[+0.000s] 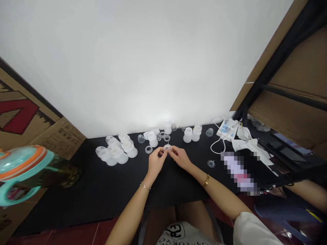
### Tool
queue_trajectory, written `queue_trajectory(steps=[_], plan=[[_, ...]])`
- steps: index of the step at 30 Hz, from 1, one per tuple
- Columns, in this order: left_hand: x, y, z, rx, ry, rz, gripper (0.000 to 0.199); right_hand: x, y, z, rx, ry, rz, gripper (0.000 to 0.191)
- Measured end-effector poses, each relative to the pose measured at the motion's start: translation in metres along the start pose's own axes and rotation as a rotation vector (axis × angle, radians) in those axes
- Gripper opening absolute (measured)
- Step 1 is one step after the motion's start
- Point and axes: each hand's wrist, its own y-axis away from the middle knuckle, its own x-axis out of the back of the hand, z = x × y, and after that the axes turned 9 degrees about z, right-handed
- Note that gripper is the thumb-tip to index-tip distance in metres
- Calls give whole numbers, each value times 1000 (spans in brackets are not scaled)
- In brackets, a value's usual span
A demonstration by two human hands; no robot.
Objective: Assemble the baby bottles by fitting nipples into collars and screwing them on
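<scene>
Over the black table (176, 187), my left hand (155, 160) and my right hand (180, 157) pinch a small whitish bottle collar ring (168, 147) from its two sides. Whether a nipple sits in the ring is too small to tell. Just beyond my fingers lie loose rings (167, 138), and another ring (149, 149) rests left of my left hand. White bottle bodies (152, 139) stand behind it. A clear nipple (211, 163) lies flat to the right of my right hand.
Several baby bottles with clear caps (119, 153) stand grouped at left. Two more white bottles (188, 135) and a clear cap (209, 132) are at back right. A large turquoise-lidded jug (28, 166) stands near left. A power strip with cables (226, 129) and papers (255, 149) lie right.
</scene>
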Motion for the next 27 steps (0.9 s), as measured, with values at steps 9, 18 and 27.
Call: queue_trajectory(steps=[9, 18, 27], plan=[[-3, -2, -1, 27, -17, 13, 18, 2, -1, 2, 24, 32, 28, 27], [-4, -2, -2, 2, -42, -2, 21, 1, -1, 10, 0, -8, 20, 31], [-5, -2, -1, -4, -72, -31, 25, 2, -1, 10, -9, -4, 21, 33]])
